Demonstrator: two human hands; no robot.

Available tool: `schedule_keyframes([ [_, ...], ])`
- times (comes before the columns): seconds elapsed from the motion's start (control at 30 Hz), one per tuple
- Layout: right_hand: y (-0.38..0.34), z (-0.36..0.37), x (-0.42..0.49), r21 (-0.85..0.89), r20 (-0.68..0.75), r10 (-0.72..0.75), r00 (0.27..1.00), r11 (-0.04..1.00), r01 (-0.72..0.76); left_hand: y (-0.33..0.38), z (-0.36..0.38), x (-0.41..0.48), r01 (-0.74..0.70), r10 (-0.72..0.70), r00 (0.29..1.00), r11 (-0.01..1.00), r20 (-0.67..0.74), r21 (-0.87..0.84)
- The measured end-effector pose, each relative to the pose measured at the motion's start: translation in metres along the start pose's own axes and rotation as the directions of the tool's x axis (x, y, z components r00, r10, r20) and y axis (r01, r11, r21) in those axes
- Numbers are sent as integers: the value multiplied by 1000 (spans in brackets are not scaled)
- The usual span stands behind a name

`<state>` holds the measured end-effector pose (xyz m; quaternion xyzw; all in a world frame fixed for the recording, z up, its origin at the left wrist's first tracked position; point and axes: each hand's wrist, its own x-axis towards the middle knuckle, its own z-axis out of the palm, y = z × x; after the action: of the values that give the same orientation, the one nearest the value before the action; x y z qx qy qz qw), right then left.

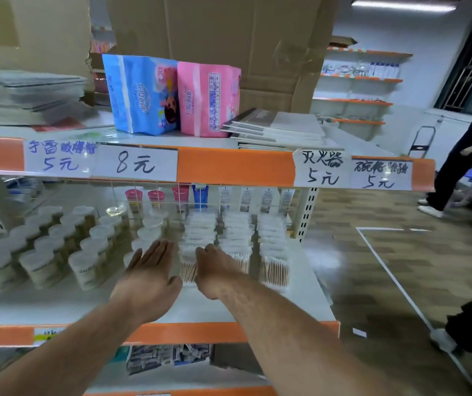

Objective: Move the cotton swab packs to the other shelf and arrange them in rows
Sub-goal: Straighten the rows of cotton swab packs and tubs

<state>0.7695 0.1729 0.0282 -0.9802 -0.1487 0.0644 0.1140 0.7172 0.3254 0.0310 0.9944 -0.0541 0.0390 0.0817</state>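
Observation:
Clear cotton swab packs (273, 252) lie in three rows on the right part of the middle white shelf (309, 298). My left hand (150, 268) is stretched out flat with straight fingers, just left of the leftmost row (200, 232). My right hand (214, 267) reaches onto the front of that leftmost row, its fingers bent down over the nearest pack; the fingertips are hidden. Wooden swab sticks show between my two hands.
Round plastic swab tubs (43, 252) fill the shelf's left half. Tubes and cups hang at the back. On the shelf above stand a blue pack (143, 92), a pink pack (209, 101) and stacked booklets (277, 130). People stand on the floor at right.

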Motion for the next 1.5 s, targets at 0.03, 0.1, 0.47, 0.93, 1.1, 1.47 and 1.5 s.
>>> schedule_keyframes([
  [0.03,-1,-1,0,-6,-11,1,1000,1000,-1,0,0,1,-4,4,1000,1000,-1,-5],
  [0.1,-3,-3,-1,-38,-23,-3,1000,999,2,-2,1,2,-7,7,1000,1000,5,-15],
  [0.47,-2,-21,-10,140,130,52,990,988,-71,-6,-6,3,-2,0,1000,991,-16,-134],
  [0.93,23,-57,-36,616,121,325,938,716,-328,35,-20,-8,-102,83,994,933,-71,-344],
  [1.1,14,-61,-39,747,142,320,937,586,-314,37,-20,-7,-9,-38,993,921,-114,-390],
  [1.47,26,-51,-44,746,-8,185,983,656,-117,19,-18,0,180,-106,984,529,146,-829],
  [1.5,25,-51,-44,738,-13,184,983,665,-115,18,-17,2,178,-115,984,522,138,-834],
])
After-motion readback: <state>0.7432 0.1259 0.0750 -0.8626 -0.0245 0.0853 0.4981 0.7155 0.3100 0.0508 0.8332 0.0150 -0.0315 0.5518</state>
